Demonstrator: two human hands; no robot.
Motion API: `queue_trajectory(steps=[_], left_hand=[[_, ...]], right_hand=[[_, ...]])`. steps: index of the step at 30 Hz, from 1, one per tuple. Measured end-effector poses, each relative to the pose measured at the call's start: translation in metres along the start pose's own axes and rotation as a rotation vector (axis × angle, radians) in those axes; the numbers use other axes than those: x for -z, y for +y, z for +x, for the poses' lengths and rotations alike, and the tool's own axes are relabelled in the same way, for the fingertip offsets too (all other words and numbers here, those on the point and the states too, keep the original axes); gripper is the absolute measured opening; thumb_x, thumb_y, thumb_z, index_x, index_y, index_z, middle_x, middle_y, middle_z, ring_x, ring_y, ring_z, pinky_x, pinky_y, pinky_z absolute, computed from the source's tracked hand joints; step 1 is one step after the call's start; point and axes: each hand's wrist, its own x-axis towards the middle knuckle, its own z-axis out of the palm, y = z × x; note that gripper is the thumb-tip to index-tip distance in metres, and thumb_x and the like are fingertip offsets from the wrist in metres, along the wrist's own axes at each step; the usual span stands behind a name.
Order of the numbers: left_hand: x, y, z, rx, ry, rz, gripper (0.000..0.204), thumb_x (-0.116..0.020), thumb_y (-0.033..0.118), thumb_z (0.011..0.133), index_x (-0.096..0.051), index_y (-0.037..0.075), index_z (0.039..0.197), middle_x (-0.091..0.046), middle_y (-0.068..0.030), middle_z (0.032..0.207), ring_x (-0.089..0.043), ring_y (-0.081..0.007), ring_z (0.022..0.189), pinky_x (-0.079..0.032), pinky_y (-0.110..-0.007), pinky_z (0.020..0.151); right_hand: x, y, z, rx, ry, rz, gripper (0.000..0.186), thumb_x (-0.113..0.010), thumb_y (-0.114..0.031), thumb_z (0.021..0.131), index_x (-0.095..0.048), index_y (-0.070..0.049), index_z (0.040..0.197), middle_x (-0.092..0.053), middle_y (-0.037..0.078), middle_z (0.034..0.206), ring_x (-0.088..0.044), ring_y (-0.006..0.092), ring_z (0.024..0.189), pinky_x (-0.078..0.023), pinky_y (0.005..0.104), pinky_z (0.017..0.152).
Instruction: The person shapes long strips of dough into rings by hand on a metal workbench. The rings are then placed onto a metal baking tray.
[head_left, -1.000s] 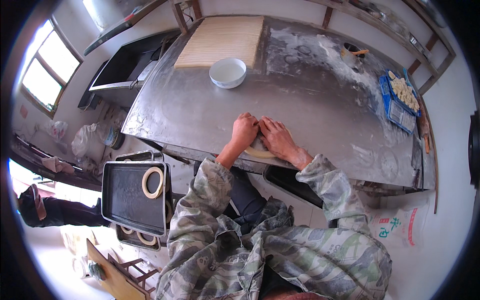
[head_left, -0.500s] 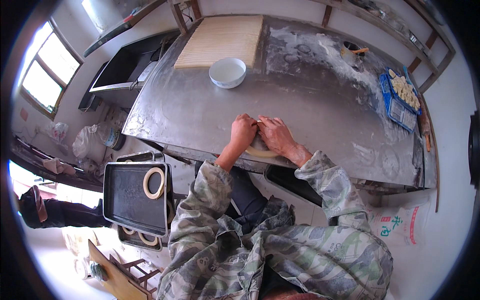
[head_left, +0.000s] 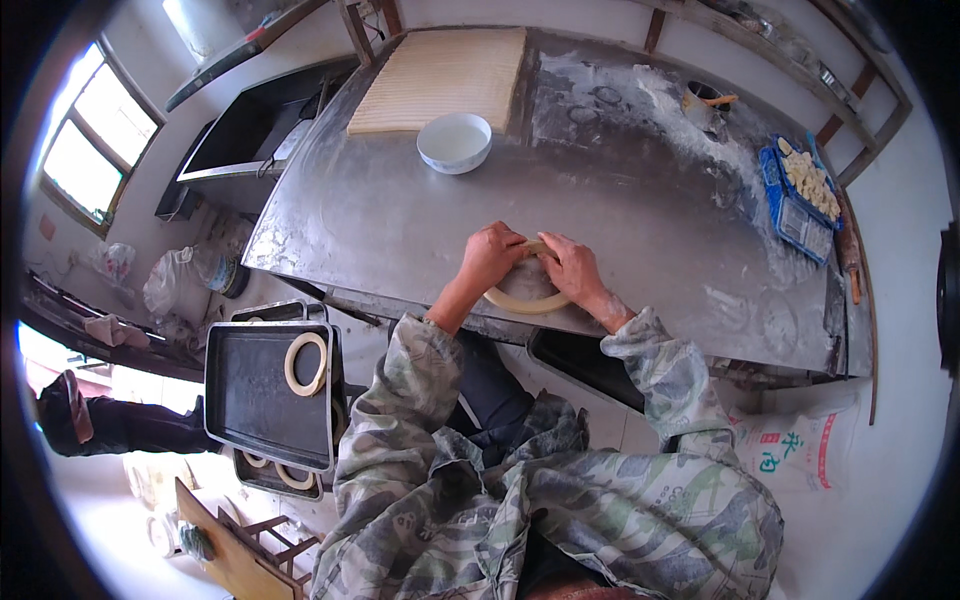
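Well, closest to my lens is the camouflage jacket (head_left: 600,500), its sleeves reaching forward over the near edge of the metal tabletop (head_left: 390,220). Ahead of the cuffs I have both hands on a dough ring (head_left: 528,304), which lies on the tabletop close to that edge. The left hand (head_left: 492,252) is curled closed on the ring's far side, and the right hand (head_left: 572,268) grips it just beside — a short stretch of dough shows between them. How hard they press, I cannot tell from out here.

Down to the left of the jacket I see a dark baking tray (head_left: 265,420) with one pale ring (head_left: 305,364) toward its far right corner; a lower tray (head_left: 258,480) pokes out beneath, its contents partly hidden. To the right, below the tabletop, is a white sack (head_left: 790,440).

Farther in, a white bowl (head_left: 455,145) stands upright, and past it lies a flat dough sheet (head_left: 440,80) marked in strips. Over on my far right, a blue box (head_left: 800,230) bears pale pieces (head_left: 808,185) — a rolling pin (head_left: 851,255) lies just beside it. Scattered flour (head_left: 660,100) whitens the tabletop's far part, around a small pot (head_left: 703,108).
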Motion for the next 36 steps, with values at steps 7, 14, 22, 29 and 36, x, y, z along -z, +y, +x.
queue_trajectory(steps=[7, 14, 22, 29, 36], left_hand=[[-0.003, 0.009, 0.005, 0.294, -0.032, -0.065, 0.013, -0.072, 0.022, 0.079, -0.080, 0.013, 0.085, -0.070, -0.0100, 0.087, -0.068, -0.0312, 0.083, -0.055, -0.042, 0.075], [-0.010, 0.007, 0.009, 0.342, -0.057, -0.124, 0.023, -0.074, 0.022, 0.081, -0.078, 0.008, 0.099, -0.070, -0.0152, 0.094, -0.069, -0.0340, 0.085, -0.055, -0.041, 0.076], [0.020, 0.028, -0.022, 0.302, -0.092, 0.389, 0.027, -0.072, 0.026, 0.081, -0.074, 0.005, 0.097, -0.067, -0.0153, 0.105, -0.067, -0.0357, 0.092, -0.054, -0.048, 0.083], [0.038, 0.015, -0.010, 0.433, -0.290, 0.480, 0.020, -0.067, 0.023, 0.081, -0.072, 0.009, 0.094, -0.066, -0.0142, 0.104, -0.067, -0.0350, 0.092, -0.055, -0.048, 0.080], [0.119, 0.071, -0.002, 0.012, 0.273, 0.236, 0.026, -0.073, 0.010, 0.074, -0.063, 0.005, 0.098, -0.062, -0.0100, 0.101, -0.062, -0.0333, 0.099, -0.047, -0.048, 0.093]], right_hand=[[0.000, 0.006, 0.001, -0.023, -0.010, 0.053, 0.040, -0.066, -0.012, 0.086, -0.064, -0.003, 0.125, -0.068, 0.020, 0.118, -0.065, 0.0394, 0.105, -0.053, 0.0452, 0.090], [-0.002, 0.004, 0.004, -0.031, -0.053, 0.041, 0.050, -0.069, -0.012, 0.082, -0.062, -0.005, 0.131, -0.066, 0.018, 0.125, -0.063, 0.0391, 0.110, -0.052, 0.0447, 0.094], [0.014, 0.021, -0.001, 0.071, -0.024, -0.280, 0.034, -0.071, -0.016, 0.080, -0.065, -0.002, 0.110, -0.065, 0.018, 0.112, -0.065, 0.0359, 0.103, -0.054, 0.0443, 0.087], [0.025, 0.004, 0.019, 0.118, -0.154, -0.468, 0.022, -0.069, -0.012, 0.082, -0.066, -0.001, 0.101, -0.067, 0.011, 0.103, -0.068, 0.0325, 0.078, -0.056, 0.0437, 0.068], [0.097, -0.078, 0.039, 0.503, 0.214, -0.266, 0.033, -0.069, -0.005, 0.083, -0.066, 0.001, 0.116, -0.067, 0.015, 0.114, -0.067, 0.0326, 0.095, -0.054, 0.0432, 0.083]])
